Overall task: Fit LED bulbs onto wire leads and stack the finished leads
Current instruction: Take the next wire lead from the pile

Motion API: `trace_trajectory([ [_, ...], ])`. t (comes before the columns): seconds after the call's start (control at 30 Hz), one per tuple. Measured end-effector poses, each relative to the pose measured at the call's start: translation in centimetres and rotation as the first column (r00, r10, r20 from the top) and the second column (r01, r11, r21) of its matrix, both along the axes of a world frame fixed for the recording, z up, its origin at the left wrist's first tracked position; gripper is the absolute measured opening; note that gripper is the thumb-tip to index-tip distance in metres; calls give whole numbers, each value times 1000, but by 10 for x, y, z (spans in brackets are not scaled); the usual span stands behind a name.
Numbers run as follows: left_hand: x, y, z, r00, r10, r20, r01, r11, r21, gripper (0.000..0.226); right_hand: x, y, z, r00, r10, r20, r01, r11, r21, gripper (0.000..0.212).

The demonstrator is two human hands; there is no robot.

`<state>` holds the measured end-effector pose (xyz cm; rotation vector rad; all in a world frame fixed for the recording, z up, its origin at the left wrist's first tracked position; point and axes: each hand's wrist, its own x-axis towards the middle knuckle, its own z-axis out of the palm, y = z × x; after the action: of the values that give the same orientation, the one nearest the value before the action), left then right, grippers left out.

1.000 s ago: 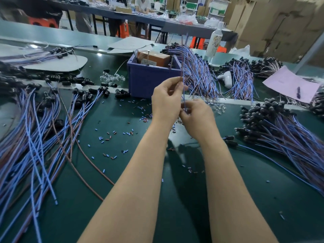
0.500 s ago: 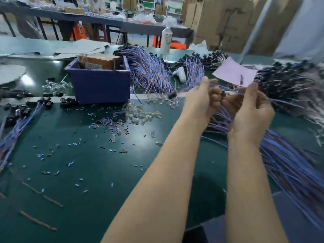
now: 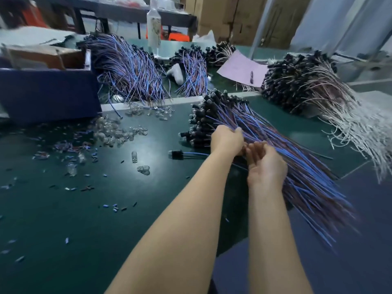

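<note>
Hands are tending the lead stack [image 3: 307,177]: left hand [image 3: 227,139] curling over limp, light wires [image 3: 256,124], probably best gripped mid-length; grip of right hand [image 3: 266,166] unclear.

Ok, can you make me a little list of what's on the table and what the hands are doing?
Table: green top, small wire scraps scattered on it
Left hand: on the lead pile, fingers curled at its wires
Right hand: close beside the left, fingers curled; too blurred to tell what it holds
Loose lead: lies alone, left of the pile
Bulbs: clear heap near the blue bin
Behind: more leads, pink paper
Far right: white wires
</note>
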<state>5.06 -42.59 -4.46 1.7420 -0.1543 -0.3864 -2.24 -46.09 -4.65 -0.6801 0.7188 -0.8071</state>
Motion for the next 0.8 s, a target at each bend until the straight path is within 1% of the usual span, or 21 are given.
trace_trajectory([
  [0.03, 0, 9, 4, 994, 17, 104, -26, 996, 81, 37, 2, 5, 1, 993, -6, -120, -12, 988, -152, 16],
  [0.07, 1, 19, 9, 980, 39, 194, -68, 987, 144, 37, 4, 13, 3, 967, -6, -253, -80, 941, -329, 15],
  [0.1, 2, 30, 16, 961, 74, 267, -121, 979, 162, 39, 5, 21, 5, 927, 2, -376, -200, 848, -490, 12],
  [0.13, 1, 43, 21, 941, 131, 311, -182, 974, 139, 42, 5, 31, 10, 873, 41, -485, -358, 729, -583, 11],
  [0.17, 2, 57, 27, 920, 205, 333, -245, 966, 83, 44, 7, 42, 14, 811, 126, -572, -515, 618, -594, 11],
  [0.2, 4, 71, 31, 900, 275, 337, -296, 955, 12, 43, 10, 53, 18, 724, 232, -649, -659, 512, -551, 11],
  [0.23, 5, 84, 35, 884, 335, 326, -331, 941, -68, 39, 15, 68, 20, 596, 311, -741, -791, 387, -474, 7],
  [0.27, 7, 98, 38, 871, 387, 303, -360, 922, -145, 35, 22, 85, 20, 471, 331, -817, -877, 273, -395, 6],
  [0.3, 8, 113, 40, 858, 430, 281, -385, 900, -204, 32, 31, 103, 20, 398, 350, -848, -915, 217, -339, 14],
  [0.33, 10, 127, 41, 844, 465, 266, -410, 880, -239, 31, 40, 121, 18, 370, 408, -834, -927, 219, -305, 21],
  [0.37, 10, 141, 43, 830, 496, 255, -437, 863, -254, 31, 48, 137, 17, 371, 501, -782, -926, 265, -269, 27],
  [0.4, 12, 156, 43, 815, 524, 245, -465, 846, -261, 30, 56, 152, 14, 380, 544, -748, -923, 277, -267, 30],
  [0.43, 13, 170, 42, 801, 551, 234, -491, 829, -267, 29, 64, 165, 9, 391, 531, -752, -920, 252, -300, 30],
  [0.47, 15, 184, 40, 784, 579, 224, -519, 809, -276, 29, 72, 177, 6, 397, 448, -801, -918, 182, -353, 24],
  [0.5, 17, 198, 37, 767, 608, 206, -545, 787, -289, 30, 78, 187, 5, 390, 315, -865, -918, 64, -391, 14],
  [0.53, 17, 213, 35, 752, 636, 177, -572, 761, -306, 31, 84, 195, 2, 426, 174, -888, -899, -29, -437, 8],
  [0.57, 17, 228, 32, 740, 659, 137, -594, 735, -328, 32, 88, 204, 1, 466, 81, -881, -879, -78, -471, 4],
  [0.63, 16, 255, 28, 716, 696, 51, -627, 673, -393, 32, 93, 219, 1, 521, 107, -847, -846, -64, -529, 5],
  [0.7, 14, 282, 28, 672, 741, -14, -666, 596, -449, 28, 96, 236, 4, 582, 183, -793, -809, 28, -587, 16],
  [0.73, 13, 294, 29, 641, 767, -34, -689, 555, -466, 26, 96, 245, 5, 611, 211, -763, -786, 49, -616, 19],
  [0.8, 11, 317, 34, 564, 825, -42, -735, 478, -482, 21, 94, 266, 9, 679, 249, -691, -717, 22, -697, 19],
])
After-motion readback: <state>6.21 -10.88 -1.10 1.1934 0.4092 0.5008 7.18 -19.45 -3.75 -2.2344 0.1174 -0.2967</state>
